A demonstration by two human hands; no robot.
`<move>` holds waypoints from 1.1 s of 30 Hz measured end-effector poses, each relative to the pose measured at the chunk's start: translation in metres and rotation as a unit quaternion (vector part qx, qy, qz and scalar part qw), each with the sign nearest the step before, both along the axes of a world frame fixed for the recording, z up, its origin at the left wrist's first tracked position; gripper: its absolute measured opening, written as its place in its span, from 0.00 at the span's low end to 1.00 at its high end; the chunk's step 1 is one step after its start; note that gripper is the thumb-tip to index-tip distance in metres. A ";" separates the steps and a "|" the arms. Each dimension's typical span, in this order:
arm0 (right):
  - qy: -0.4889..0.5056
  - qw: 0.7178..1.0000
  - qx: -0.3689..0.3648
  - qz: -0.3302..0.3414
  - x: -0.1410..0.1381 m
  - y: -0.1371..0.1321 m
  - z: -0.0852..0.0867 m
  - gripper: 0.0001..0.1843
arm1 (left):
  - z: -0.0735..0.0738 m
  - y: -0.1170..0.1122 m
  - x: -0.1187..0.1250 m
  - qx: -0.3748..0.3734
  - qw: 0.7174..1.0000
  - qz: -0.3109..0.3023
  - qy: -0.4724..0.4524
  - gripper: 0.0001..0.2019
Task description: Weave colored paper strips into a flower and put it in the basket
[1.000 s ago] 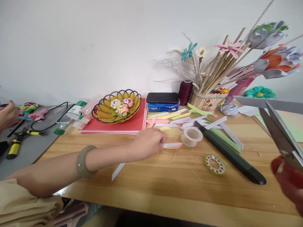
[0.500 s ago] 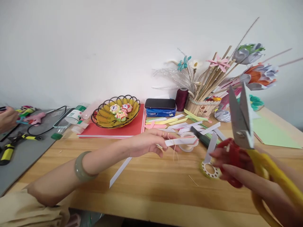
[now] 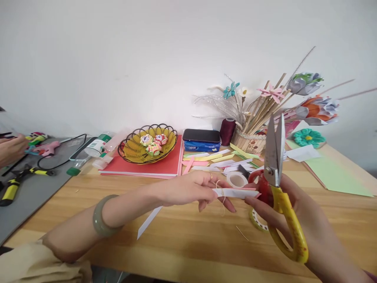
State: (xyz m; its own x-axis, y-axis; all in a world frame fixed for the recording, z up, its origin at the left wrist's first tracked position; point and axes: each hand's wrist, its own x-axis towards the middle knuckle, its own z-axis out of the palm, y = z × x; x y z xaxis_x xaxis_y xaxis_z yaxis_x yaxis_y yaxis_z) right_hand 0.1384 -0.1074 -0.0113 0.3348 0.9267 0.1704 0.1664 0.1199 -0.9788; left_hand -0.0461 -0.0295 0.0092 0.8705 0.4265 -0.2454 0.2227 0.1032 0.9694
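Observation:
My left hand point(image 3: 194, 188) pinches a bundle of folded paper strips point(image 3: 237, 192) tied with thin thread, held level above the wooden table point(image 3: 188, 232). My right hand point(image 3: 290, 208) grips scissors point(image 3: 277, 177) with one yellow and one red handle; the blades point straight up and are almost closed. Its fingertips touch the right end of the strip bundle. A green bangle point(image 3: 100, 216) sits on my left wrist.
A yellow wire basket point(image 3: 147, 143) of paper flowers rests on a red pad point(image 3: 156, 165). Loose coloured strips point(image 3: 212, 159), tape rolls point(image 3: 237, 179), a thread spool point(image 3: 227, 131), and a stick holder with paper flowers point(image 3: 250, 139) stand behind. Another person's hand point(image 3: 10, 147) works at far left near pliers point(image 3: 17, 181).
My left hand lifted the strip bundle off the table and carried it right. My right hand brought the scissors in from the right edge to the bundle's end, blades turned upright.

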 end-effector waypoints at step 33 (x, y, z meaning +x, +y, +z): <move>0.208 0.977 0.032 -0.019 -0.015 0.002 -0.033 0.17 | -0.029 -0.015 0.033 -0.109 0.927 0.259 -0.250 0.13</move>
State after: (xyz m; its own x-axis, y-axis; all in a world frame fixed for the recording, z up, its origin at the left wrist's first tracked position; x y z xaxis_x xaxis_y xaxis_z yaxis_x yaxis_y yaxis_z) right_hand 0.1237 -0.1055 -0.0445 0.4210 0.9045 0.0686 -0.2393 0.1838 -0.9534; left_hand -0.0136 -0.0448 -0.0201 0.5909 0.8067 0.0039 -0.3826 0.2760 0.8817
